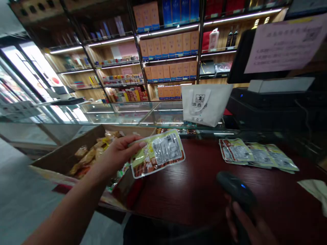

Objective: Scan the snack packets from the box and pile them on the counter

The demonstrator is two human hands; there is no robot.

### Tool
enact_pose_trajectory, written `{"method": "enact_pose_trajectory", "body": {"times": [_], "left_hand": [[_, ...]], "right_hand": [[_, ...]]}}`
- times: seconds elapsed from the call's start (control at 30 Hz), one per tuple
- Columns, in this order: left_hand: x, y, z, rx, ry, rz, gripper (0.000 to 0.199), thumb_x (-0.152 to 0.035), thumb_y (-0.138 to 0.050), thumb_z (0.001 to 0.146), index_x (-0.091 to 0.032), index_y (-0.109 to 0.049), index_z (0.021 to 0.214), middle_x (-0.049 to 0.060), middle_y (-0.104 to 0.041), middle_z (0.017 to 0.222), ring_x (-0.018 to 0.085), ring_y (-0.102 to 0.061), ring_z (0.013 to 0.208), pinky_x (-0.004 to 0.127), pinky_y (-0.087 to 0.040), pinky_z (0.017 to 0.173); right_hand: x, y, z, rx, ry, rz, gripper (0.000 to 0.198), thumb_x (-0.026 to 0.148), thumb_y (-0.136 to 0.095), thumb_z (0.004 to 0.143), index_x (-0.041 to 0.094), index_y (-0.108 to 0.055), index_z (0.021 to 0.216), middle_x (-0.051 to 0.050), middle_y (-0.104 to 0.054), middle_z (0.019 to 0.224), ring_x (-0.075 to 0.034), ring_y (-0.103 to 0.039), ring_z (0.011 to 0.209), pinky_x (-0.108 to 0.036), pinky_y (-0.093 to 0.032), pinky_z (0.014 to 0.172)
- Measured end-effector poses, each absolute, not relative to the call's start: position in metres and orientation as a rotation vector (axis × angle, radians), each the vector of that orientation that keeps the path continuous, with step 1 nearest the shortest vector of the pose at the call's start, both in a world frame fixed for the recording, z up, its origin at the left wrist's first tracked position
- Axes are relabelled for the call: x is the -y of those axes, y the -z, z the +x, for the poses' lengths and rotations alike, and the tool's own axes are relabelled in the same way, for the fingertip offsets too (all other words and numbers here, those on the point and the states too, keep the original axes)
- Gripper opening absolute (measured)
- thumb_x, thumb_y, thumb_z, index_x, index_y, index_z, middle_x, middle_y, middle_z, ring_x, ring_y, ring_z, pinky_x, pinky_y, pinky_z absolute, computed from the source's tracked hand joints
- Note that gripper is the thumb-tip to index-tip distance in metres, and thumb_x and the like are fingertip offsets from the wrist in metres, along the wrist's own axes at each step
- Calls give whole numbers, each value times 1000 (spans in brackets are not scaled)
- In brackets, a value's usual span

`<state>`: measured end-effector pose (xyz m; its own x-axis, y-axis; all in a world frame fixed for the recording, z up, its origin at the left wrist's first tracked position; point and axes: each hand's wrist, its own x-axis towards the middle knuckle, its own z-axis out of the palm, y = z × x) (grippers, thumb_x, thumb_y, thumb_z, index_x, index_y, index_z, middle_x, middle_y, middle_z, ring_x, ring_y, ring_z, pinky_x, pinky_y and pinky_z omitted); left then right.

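My left hand (125, 148) pinches the left end of a flat snack packet (163, 151), green and brown with a pale printed label facing up. It hangs above the dark red counter, beside the box's right wall. Lower right, my right hand (245, 217) is wrapped round the handle of a black barcode scanner (236, 187) showing a small blue light; that hand is blurred and partly dark. The scanner's head points up and left, apart from the packet. Several similar packets (263, 156) lie overlapping on the counter at the right.
An open cardboard box (58, 153) of wrapped snacks stands at the left. Behind the counter (184, 197) are a white paper-like bag (217, 105) on a glass case, a monitor (240, 58) with a pink notice, and stocked shelves. A pale cloth-like item (315, 190) lies far right.
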<state>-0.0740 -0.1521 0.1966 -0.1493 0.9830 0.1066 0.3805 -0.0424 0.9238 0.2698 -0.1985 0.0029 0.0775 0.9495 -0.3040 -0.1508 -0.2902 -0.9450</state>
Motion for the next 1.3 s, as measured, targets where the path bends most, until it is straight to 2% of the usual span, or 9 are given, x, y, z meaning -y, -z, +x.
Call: {"method": "enact_pose_trajectory", "body": {"times": [0.2, 0.3, 0.5, 0.7, 0.77, 0.83, 0.97, 1.13, 1.3], "left_hand": [[137, -152, -8, -1281, -991, 1381, 34, -50, -82, 68, -19, -76, 80, 4, -74, 69, 17, -63, 58, 25, -50, 53], [132, -137, 18, -1177, -824, 1358, 35, -48, -84, 67, -18, -77, 81, 5, -74, 70, 16, -63, 58, 23, -49, 52], [125, -117, 50, -1036, -720, 1161, 38, -43, -88, 66, -17, -75, 91, 5, -76, 76, 17, -67, 60, 25, -51, 56], [133, -84, 57, -863, -961, 816, 61, -69, -58, 87, -17, -67, 118, 15, -74, 119, 28, -72, 104, 38, -59, 87], [142, -74, 64, -771, -1028, 774, 58, -64, -62, 87, -19, -64, 124, 13, -70, 129, 26, -67, 116, 37, -56, 98], [151, -66, 74, -729, -1102, 775, 53, -47, -75, 83, -21, -62, 127, 9, -68, 133, 24, -63, 124, 34, -51, 105], [157, -60, 91, -788, -1238, 766, 51, -25, -84, 73, -20, -65, 120, 6, -74, 120, 21, -68, 115, 29, -53, 102], [154, -63, 96, -981, -1242, 753, 35, -41, -81, 77, -16, -70, 98, 7, -79, 96, 17, -74, 80, 26, -60, 72], [160, -70, 98, -984, -1169, 814, 44, -41, -86, 68, -16, -71, 100, 8, -79, 97, 22, -75, 81, 31, -60, 74]], "right_hand": [[198, -38, 272, 870, -1321, -1158, 59, 66, -76, 76, 18, -66, 109, -3, -71, 74, -13, -51, 50, -25, -42, 49], [198, -45, 271, 854, -1280, -1108, 47, 57, -78, 80, 18, -67, 103, 3, -62, 58, -12, -49, 51, -24, -39, 50], [202, -41, 271, 689, -1316, -1118, 54, 43, -93, 63, 17, -71, 106, 5, -63, 51, -12, -51, 46, -22, -42, 49], [201, -26, 266, 486, -1226, -1079, 51, 41, -92, 64, 18, -66, 101, 7, -61, 51, -11, -51, 47, -22, -44, 50], [201, -21, 263, 462, -1195, -1077, 50, 42, -91, 67, 18, -64, 101, 7, -61, 51, -12, -52, 50, -23, -44, 53], [201, -19, 259, 449, -1158, -1080, 46, 42, -89, 70, 19, -63, 100, 7, -61, 54, -13, -53, 53, -24, -45, 57], [203, -18, 252, 460, -1107, -1094, 39, 42, -87, 71, 20, -62, 90, 6, -62, 58, -15, -55, 55, -28, -45, 59], [209, -17, 244, 487, -1094, -1115, 39, 42, -88, 71, 21, -60, 89, 8, -61, 55, -14, -53, 54, -26, -42, 59], [212, -14, 241, 530, -1090, -1153, 37, 42, -86, 74, 22, -58, 87, 8, -62, 57, -13, -54, 57, -25, -43, 61]]}}
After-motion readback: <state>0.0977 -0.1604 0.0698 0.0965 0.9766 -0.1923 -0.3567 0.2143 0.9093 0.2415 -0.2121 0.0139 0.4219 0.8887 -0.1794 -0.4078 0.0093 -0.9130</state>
